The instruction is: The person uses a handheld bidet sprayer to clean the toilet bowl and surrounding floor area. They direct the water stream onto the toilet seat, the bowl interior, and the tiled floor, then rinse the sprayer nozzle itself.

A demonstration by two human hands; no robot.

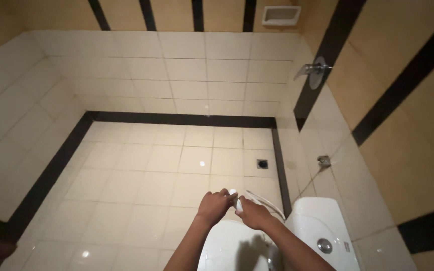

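The small white nozzle (234,197) — the head of a hand sprayer, as far as the picture lets one judge — sits low in the frame, a little right of centre, pinched between both hands above the closed white toilet lid (229,246). The left hand (213,205) closes on it from the left, fingers curled around its upper end; the right hand (251,213) meets it from the right, fingers narrowed onto its lower end. So both hands are closed on the same small piece, touching each other across it, and neither is clearly nearer than the other.

Its long axis is hard to read at this size; it seems to run roughly up and down the frame, tilted slightly to the left at the top. From under the right hand a pale hose (264,199) curves away to the right and down, towards the gap between the lid and the white cistern (322,221) at the lower right. A thinner line climbs from there to a metal wall valve (323,160) at right of centre.

Beyond the hands, towards the middle of the frame, lies the cream tiled floor (141,175) with its dark border and a small floor drain (262,163) — well apart from the nozzle. A metal tap handle (313,69) sits on the wall at upper right.
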